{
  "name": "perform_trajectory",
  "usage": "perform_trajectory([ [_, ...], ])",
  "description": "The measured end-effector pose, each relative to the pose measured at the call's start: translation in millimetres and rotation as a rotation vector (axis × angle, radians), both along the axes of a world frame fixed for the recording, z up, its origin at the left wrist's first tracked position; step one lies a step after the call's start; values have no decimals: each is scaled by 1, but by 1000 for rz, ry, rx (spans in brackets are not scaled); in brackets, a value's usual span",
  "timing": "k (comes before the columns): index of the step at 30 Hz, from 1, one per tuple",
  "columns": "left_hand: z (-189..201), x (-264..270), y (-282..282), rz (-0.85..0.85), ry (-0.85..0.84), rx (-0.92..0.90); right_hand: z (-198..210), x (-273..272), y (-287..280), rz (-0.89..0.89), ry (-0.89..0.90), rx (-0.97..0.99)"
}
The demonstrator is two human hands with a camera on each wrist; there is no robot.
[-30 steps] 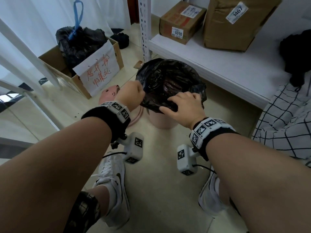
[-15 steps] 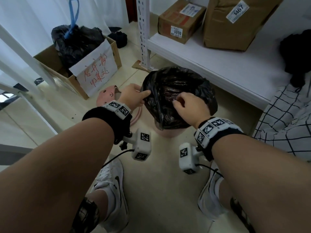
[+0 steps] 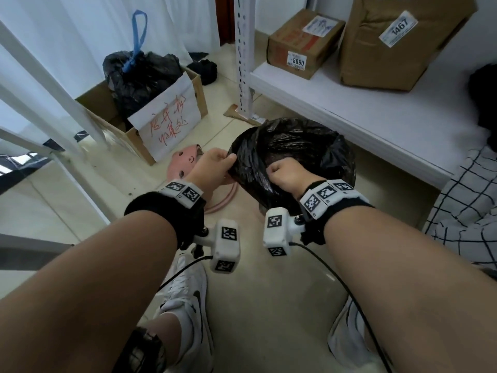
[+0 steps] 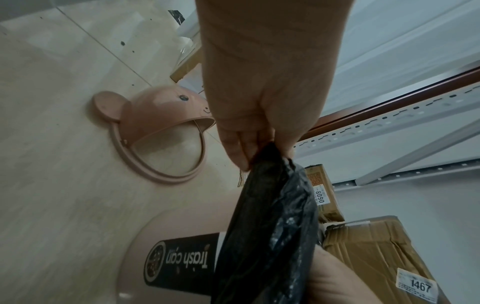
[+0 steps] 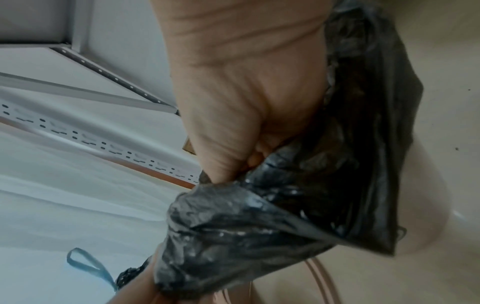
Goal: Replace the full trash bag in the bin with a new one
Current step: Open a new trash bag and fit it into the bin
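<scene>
While fitting: new bag [image 3: 293,146] mouth drapes over bin [image 4: 166,246].
Hands: left hand [image 3: 212,164] and right hand [image 3: 286,175] both pinch its near rim.

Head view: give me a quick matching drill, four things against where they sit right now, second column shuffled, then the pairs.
Things:
1. black bag
2. pink lid
3. box labelled 8090
4. tied bag with blue loop

Places:
A. on the white shelf
B. in the open cardboard box
C. over the bin, held by both hands
D. on the floor beside the bin

Pairs: 1-C, 2-D, 3-A, 4-B
</scene>
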State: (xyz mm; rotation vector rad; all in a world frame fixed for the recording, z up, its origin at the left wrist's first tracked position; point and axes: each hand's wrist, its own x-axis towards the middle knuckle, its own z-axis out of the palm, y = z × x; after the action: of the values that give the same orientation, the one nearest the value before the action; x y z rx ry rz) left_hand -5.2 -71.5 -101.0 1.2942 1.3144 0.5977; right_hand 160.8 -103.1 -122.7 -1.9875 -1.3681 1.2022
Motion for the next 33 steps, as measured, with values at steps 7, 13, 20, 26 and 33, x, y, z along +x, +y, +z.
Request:
perform_trajectory([
  [7, -17, -15, 12, -13, 433, 122, 8, 26, -11, -51, -647, -158],
  [13, -17, -2, 10, -87, 441, 135, 16, 5, -1, -57, -339, 363],
  [20, -17, 3, 9, -82, 432, 131, -8, -22, 15, 330, -38, -390],
  [26, 12, 8, 10, -192, 728, 321, 24, 10, 19, 338, -448, 157],
  [33, 25, 73, 11, -1034, 1173, 695, 66, 91, -4, 693, -1104, -43],
])
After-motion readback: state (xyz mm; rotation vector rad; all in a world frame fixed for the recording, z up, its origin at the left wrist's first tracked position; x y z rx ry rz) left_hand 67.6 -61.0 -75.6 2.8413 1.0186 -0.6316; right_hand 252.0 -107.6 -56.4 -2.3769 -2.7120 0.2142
